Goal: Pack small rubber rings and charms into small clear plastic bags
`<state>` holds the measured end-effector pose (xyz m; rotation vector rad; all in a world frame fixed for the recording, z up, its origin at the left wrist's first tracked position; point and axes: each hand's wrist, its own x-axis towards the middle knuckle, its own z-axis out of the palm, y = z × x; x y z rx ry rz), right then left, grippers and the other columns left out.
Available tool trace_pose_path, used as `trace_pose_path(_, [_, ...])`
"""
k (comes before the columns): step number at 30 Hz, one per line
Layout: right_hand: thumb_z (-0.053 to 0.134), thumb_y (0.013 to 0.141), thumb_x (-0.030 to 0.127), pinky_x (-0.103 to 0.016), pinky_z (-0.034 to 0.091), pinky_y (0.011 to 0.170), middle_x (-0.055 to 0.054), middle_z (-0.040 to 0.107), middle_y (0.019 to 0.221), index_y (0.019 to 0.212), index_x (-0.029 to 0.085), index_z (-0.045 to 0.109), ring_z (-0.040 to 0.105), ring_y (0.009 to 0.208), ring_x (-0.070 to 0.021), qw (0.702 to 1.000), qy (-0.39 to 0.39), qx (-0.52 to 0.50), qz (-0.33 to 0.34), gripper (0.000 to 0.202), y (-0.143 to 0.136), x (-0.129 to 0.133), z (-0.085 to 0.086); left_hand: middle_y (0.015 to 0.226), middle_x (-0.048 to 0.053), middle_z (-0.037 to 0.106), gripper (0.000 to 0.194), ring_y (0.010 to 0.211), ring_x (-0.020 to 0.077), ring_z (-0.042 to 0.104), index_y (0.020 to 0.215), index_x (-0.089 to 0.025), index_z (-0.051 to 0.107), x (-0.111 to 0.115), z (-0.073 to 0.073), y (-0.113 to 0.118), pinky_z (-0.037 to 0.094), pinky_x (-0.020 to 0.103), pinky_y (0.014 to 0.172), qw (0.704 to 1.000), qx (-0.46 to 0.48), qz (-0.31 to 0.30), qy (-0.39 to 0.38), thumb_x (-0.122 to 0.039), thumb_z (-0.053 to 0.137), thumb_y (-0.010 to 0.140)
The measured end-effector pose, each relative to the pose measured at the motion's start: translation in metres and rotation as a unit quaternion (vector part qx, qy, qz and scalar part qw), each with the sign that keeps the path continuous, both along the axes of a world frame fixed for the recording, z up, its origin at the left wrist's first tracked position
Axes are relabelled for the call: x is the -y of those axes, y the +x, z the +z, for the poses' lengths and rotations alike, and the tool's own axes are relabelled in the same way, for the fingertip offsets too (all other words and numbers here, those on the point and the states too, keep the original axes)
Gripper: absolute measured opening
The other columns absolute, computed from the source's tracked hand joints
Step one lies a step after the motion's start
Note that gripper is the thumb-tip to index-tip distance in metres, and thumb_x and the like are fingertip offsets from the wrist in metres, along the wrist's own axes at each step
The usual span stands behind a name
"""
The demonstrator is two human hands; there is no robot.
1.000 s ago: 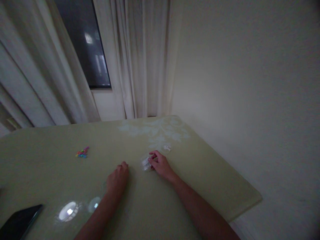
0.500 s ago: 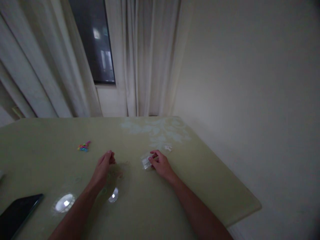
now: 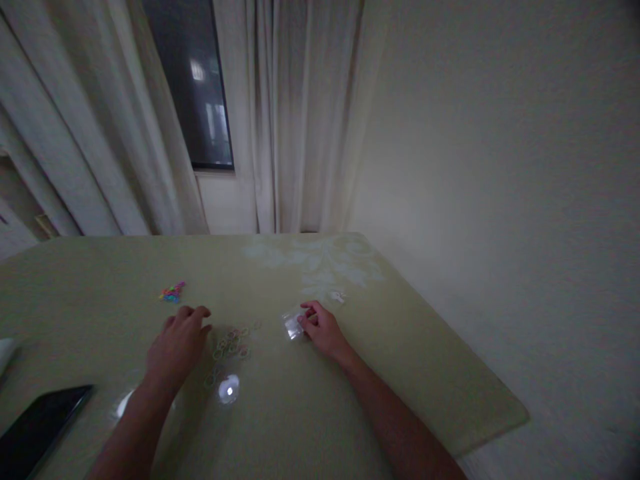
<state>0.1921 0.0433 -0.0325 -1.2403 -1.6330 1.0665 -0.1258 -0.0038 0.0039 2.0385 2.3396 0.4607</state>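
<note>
My left hand (image 3: pixel 181 339) hovers over the table, fingers apart and holding nothing, just left of a loose group of small pale rings (image 3: pixel 231 343). Between the thumb and fingers of my right hand (image 3: pixel 320 325) is the edge of a small clear plastic bag (image 3: pixel 293 325). A small whitish item (image 3: pixel 338 297) lies just beyond my right hand; its details are too small to tell. Farther back on the left sits a little pile of brightly coloured pieces (image 3: pixel 173 292).
A dark flat device (image 3: pixel 43 423) lies at the near left of the table (image 3: pixel 300 413), with a pale object (image 3: pixel 6 352) at the far left edge. Light reflections shine on the tabletop. Curtains, a window and a wall stand behind and to the right.
My left hand has moved left and opened from a closed pose, uncovering more of the pale rings. My right hand stays in place on the bag.
</note>
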Motion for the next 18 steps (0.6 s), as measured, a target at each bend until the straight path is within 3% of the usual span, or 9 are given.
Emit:
trace_pose_path(3, [0.066, 0.092, 0.022, -0.022, 0.048, 0.059, -0.003, 0.065, 0.095, 0.119, 0.019, 0.064, 0.062, 0.065, -0.0106, 1.0, 0.01, 0.012, -0.004, 0.028, -0.001, -0.002, -0.004, 0.118, 0.023, 0.066, 0.035, 0.102, 0.0434, 0.067, 0.121, -0.016, 0.066, 0.018, 0.009, -0.025, 0.054, 0.05, 0.076, 0.981, -0.111, 0.113, -0.109, -0.026, 0.038, 0.101])
trace_pose_path(5, [0.067, 0.091, 0.023, -0.023, 0.049, 0.06, -0.002, 0.065, 0.093, 0.119, 0.019, 0.064, 0.062, 0.065, -0.011, 1.0, 0.012, 0.016, -0.005, 0.028, 0.0, -0.003, -0.006, 0.109, 0.021, 0.07, 0.032, 0.094, 0.0393, 0.071, 0.11, -0.016, 0.069, 0.02, 0.008, -0.034, 0.053, 0.046, 0.074, 0.966, -0.09, 0.155, -0.184, -0.019, 0.039, 0.099])
trace_pose_path(8, [0.065, 0.09, 0.021, -0.023, 0.049, 0.06, -0.001, 0.064, 0.092, 0.119, 0.019, 0.063, 0.061, 0.064, -0.0108, 1.0, 0.014, 0.015, -0.013, 0.029, 0.001, -0.004, -0.007, 0.104, 0.022, 0.072, 0.032, 0.093, 0.033, 0.073, 0.104, -0.013, 0.067, 0.007, -0.001, -0.032, 0.051, 0.037, 0.074, 0.98, -0.058, 0.065, -0.18, -0.014, 0.036, 0.098])
trace_pose_path(11, [0.063, 0.09, 0.019, -0.022, 0.05, 0.059, 0.0, 0.062, 0.091, 0.12, 0.02, 0.062, 0.061, 0.063, -0.0104, 0.999, 0.02, 0.017, -0.036, 0.03, 0.003, -0.005, -0.008, 0.108, 0.017, 0.074, 0.027, 0.1, 0.0282, 0.071, 0.102, -0.015, 0.066, -0.008, -0.011, -0.015, 0.05, 0.033, 0.079, 0.989, 0.008, -0.008, -0.15, -0.012, 0.04, 0.095])
trace_pose_path(15, [0.061, 0.092, 0.02, -0.023, 0.05, 0.059, -0.001, 0.062, 0.091, 0.121, 0.019, 0.061, 0.062, 0.061, -0.0102, 0.998, 0.014, 0.024, -0.052, 0.029, 0.005, -0.006, -0.008, 0.1, 0.01, 0.078, 0.024, 0.096, 0.0235, 0.072, 0.101, -0.019, 0.067, -0.016, -0.017, 0.005, 0.05, 0.03, 0.082, 0.983, 0.112, -0.09, -0.114, -0.018, 0.045, 0.091])
trace_pose_path(18, [0.063, 0.091, 0.02, -0.023, 0.049, 0.062, -0.001, 0.064, 0.088, 0.12, 0.018, 0.062, 0.062, 0.065, -0.0115, 0.996, 0.025, 0.052, -0.061, 0.029, 0.006, -0.005, -0.006, 0.099, 0.011, 0.078, 0.027, 0.094, 0.0255, 0.072, 0.095, -0.019, 0.071, -0.016, -0.02, 0.007, 0.051, 0.032, 0.083, 0.978, 0.151, -0.116, -0.087, -0.03, 0.046, 0.091])
